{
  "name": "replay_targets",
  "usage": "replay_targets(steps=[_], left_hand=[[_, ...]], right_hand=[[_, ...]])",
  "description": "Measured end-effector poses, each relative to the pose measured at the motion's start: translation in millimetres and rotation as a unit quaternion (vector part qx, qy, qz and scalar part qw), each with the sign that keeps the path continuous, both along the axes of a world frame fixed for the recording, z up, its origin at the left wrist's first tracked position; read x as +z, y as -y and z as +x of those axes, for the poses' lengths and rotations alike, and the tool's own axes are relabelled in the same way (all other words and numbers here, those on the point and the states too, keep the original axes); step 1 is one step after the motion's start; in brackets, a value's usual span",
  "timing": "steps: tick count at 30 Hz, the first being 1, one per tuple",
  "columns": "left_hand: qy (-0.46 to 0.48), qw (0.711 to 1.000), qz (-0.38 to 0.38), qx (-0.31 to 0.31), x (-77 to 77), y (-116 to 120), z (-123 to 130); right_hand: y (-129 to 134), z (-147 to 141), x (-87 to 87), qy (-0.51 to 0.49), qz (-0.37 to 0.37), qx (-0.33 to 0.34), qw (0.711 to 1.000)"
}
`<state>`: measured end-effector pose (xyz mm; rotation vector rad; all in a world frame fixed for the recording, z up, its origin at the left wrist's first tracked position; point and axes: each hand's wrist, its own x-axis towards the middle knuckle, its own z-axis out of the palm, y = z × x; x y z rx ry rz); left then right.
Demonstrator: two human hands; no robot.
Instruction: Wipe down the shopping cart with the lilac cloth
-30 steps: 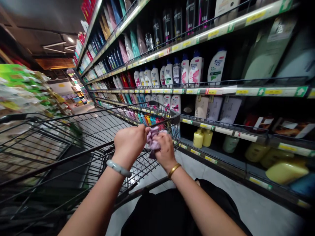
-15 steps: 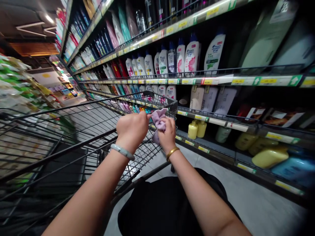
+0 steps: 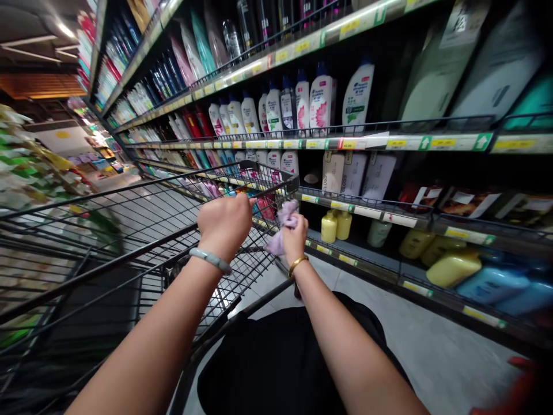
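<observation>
My left hand, with a pale bangle at the wrist, is closed in a fist above the wire shopping cart. Its back faces me, so anything inside the fingers is hidden. To its right, my right hand, wearing a gold bangle, grips a crumpled lilac cloth. Part of the cloth pokes out above the fingers, and another part hangs down on the left. A gap separates the cloth from my left fist. Both hands are near the cart's far right corner.
Shelves along the right carry white shampoo bottles, pale GLOSS bottles and yellow pump bottles. The cart frame fills the left side, with green-and-white packages beyond it. A blurred red shape is at the lower right.
My right hand has drawn the cloth slightly away from my left fist, widening the gap between them. The view has turned a little right, and a red shape has appeared at the lower right.
</observation>
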<state>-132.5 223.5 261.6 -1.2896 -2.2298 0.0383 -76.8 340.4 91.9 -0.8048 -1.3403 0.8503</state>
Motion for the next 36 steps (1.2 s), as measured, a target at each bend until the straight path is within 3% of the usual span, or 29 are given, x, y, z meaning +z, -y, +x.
replay_targets(steps=[2,4,8,10,15,17,20,22,27,29,32,34,36], left_hand=[[0.0,1.0,0.004,-0.001,0.2,-2,0],[-0.006,1.0,0.009,-0.001,0.0,-3,0],[-0.012,1.0,0.007,0.003,-1.2,-4,-1],[-0.008,1.0,0.008,0.002,-1.3,-5,-1],[0.019,1.0,0.005,0.004,0.8,-10,-3],[0.022,1.0,0.004,0.003,1.4,-14,-5],[0.024,1.0,0.005,0.001,1.2,-20,-7],[0.026,1.0,0.002,0.0,1.1,-25,-9],[0.02,0.999,-0.028,-0.02,8.2,-31,-10],[0.009,0.998,-0.043,-0.034,16.0,-25,-8],[-0.009,0.998,-0.056,-0.03,30.3,-1,-9],[-0.02,0.997,-0.069,0.008,37.8,22,-13],[-0.05,0.996,-0.064,0.049,40.9,44,-20]], right_hand=[[-7,-3,-13.6,-0.01,-0.049,-0.032,0.998],[2,-8,-11.9,-0.012,-0.045,-0.027,0.999],[36,-16,7.3,0.018,0.109,0.078,0.991],[40,-16,2.7,0.034,0.149,0.098,0.983],[29,-20,-29.5,0.001,-0.04,0.003,0.999],[34,-24,-24.8,-0.003,-0.032,0.016,0.999],[49,-29,-6.5,0.001,0.071,0.093,0.993],[52,-29,-4.1,0.011,0.106,0.137,0.985],[41,-33,-34.8,0.01,-0.05,0.065,0.997],[43,-38,-33.8,0.005,-0.057,0.065,0.996],[52,-42,-11.5,-0.011,0.007,0.108,0.994],[55,-42,0.5,-0.015,0.075,0.145,0.987],[52,-41,0.7,-0.008,0.095,0.156,0.983]])
